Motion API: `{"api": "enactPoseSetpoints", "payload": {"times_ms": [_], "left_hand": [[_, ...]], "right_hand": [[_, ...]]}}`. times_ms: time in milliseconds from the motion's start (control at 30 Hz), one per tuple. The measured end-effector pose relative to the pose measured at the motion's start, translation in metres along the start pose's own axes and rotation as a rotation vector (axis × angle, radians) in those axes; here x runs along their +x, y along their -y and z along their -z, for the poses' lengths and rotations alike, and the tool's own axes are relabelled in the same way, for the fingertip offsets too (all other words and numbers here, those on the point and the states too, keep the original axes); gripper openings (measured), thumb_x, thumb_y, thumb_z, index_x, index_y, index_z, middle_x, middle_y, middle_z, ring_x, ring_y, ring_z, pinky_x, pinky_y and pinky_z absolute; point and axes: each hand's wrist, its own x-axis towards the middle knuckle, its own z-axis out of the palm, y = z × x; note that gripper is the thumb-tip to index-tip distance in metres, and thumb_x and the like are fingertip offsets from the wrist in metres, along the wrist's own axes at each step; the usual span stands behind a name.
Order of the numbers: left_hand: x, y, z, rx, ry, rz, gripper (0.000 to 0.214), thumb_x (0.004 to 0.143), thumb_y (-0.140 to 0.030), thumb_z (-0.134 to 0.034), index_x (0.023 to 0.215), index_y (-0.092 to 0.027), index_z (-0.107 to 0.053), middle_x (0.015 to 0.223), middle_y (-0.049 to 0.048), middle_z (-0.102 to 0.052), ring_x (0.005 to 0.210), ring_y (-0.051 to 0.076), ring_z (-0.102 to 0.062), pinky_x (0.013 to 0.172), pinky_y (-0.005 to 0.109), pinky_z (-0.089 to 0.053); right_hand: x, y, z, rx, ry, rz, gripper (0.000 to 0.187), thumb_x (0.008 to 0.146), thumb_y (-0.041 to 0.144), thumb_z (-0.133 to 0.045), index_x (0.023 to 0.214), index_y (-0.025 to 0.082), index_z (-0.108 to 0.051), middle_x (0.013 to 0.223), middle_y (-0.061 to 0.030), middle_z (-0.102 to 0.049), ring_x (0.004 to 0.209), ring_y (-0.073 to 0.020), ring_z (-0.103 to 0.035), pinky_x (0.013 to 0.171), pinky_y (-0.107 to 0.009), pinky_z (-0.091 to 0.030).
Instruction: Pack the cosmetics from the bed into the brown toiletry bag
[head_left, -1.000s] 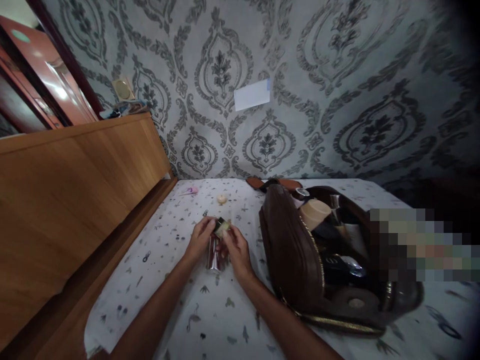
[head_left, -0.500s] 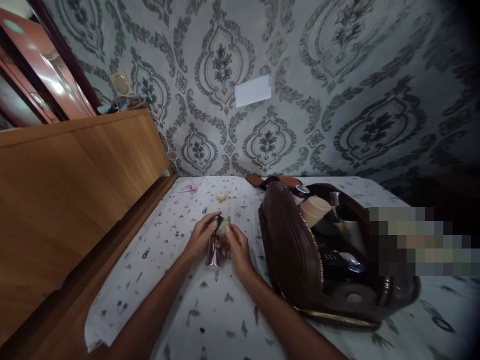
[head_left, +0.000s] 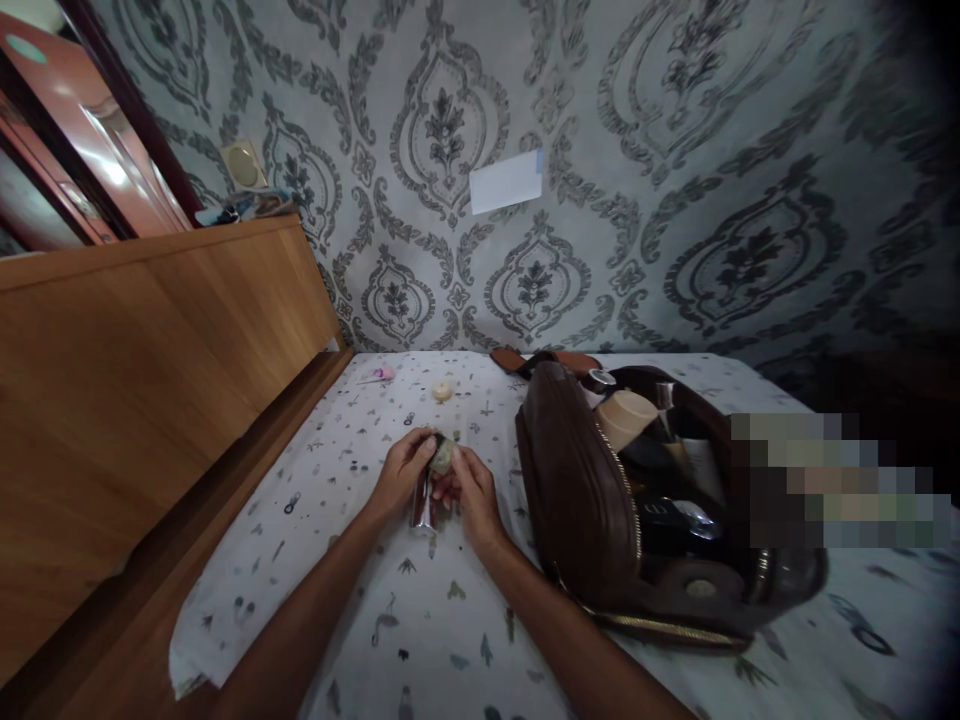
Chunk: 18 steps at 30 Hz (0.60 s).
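Over the middle of the patterned sheet, my left hand (head_left: pixel 406 468) is closed around the upper part of a shiny metallic tube (head_left: pixel 423 512), whose lower end points down towards me. My right hand (head_left: pixel 475 496) pinches a small pale greenish piece (head_left: pixel 442 458) at the tube's top. Something dark shows between the fingers there. Whether the pale piece is joined to the tube I cannot tell. To the right of my hands stands a brown bag (head_left: pixel 570 480), unzipped, with several cosmetics inside, among them a beige round item (head_left: pixel 627 418) and a black glossy case (head_left: pixel 679 522).
A small cream-coloured round item (head_left: pixel 442 391) and a pink item (head_left: pixel 382 374) lie farther back on the sheet (head_left: pixel 375 640). The bag's strap (head_left: pixel 510 360) lies near the wall. A wooden cabinet (head_left: pixel 165 340) borders the left side.
Both hands keep their hold and have hardly moved. The tube and the pale piece have tilted or turned slightly. The view has shifted a little.
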Motion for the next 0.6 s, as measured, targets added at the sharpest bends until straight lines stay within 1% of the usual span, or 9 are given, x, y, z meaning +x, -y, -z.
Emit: {"api": "enactPoseSetpoints", "payload": {"times_ms": [100, 233, 333, 467, 600], "left_hand": [[-0.0001, 0.0004, 0.0001, 0.024, -0.026, -0.001, 0.043, 0.087, -0.055, -0.057, 0.103, -0.015, -0.064, 0.073, 0.0016, -0.062, 0.065, 0.014, -0.057, 0.061, 0.025, -0.047], [-0.0011, 0.0018, 0.0000, 0.003, -0.007, 0.028, 0.047, 0.087, -0.055, -0.056, 0.112, -0.016, -0.065, 0.075, 0.0025, -0.064, 0.062, 0.015, -0.058, 0.059, 0.026, -0.048], [-0.0019, 0.0025, 0.0002, 0.007, -0.002, 0.029, 0.049, 0.088, -0.055, -0.056, 0.117, -0.017, -0.064, 0.077, 0.0038, -0.065, 0.066, 0.017, -0.060, 0.061, 0.028, -0.050], [-0.0022, 0.0030, 0.0004, 0.014, -0.008, 0.011, 0.049, 0.088, -0.054, -0.056, 0.118, -0.017, -0.066, 0.079, 0.0051, -0.066, 0.075, 0.020, -0.063, 0.068, 0.030, -0.052], [-0.0018, 0.0045, 0.0003, -0.008, -0.013, 0.027, 0.048, 0.086, -0.054, -0.059, 0.117, -0.018, -0.066, 0.081, 0.0056, -0.067, 0.076, 0.021, -0.064, 0.070, 0.031, -0.053]], "right_hand": [[-0.0012, 0.0012, -0.0003, -0.006, -0.003, 0.005, 0.052, 0.073, 0.066, -0.066, 0.095, 0.021, -0.053, 0.059, 0.0048, -0.061, 0.039, -0.0111, -0.055, 0.035, -0.018, -0.034], [-0.0020, 0.0012, -0.0002, -0.008, 0.011, -0.017, 0.051, 0.074, 0.068, -0.064, 0.090, 0.021, -0.051, 0.058, 0.0048, -0.062, 0.037, -0.0101, -0.054, 0.035, -0.018, -0.032], [-0.0020, 0.0003, 0.0001, 0.001, 0.005, -0.028, 0.049, 0.077, 0.068, -0.060, 0.085, 0.021, -0.050, 0.057, 0.0043, -0.061, 0.036, -0.0092, -0.052, 0.034, -0.017, -0.031], [-0.0018, 0.0000, 0.0004, -0.002, -0.005, -0.023, 0.050, 0.077, 0.070, -0.059, 0.083, 0.021, -0.051, 0.055, 0.0042, -0.061, 0.035, -0.0093, -0.051, 0.034, -0.018, -0.032], [-0.0017, 0.0004, 0.0004, 0.001, -0.005, -0.035, 0.052, 0.076, 0.072, -0.058, 0.083, 0.021, -0.051, 0.054, 0.0041, -0.061, 0.034, -0.0096, -0.050, 0.034, -0.018, -0.033]]}}
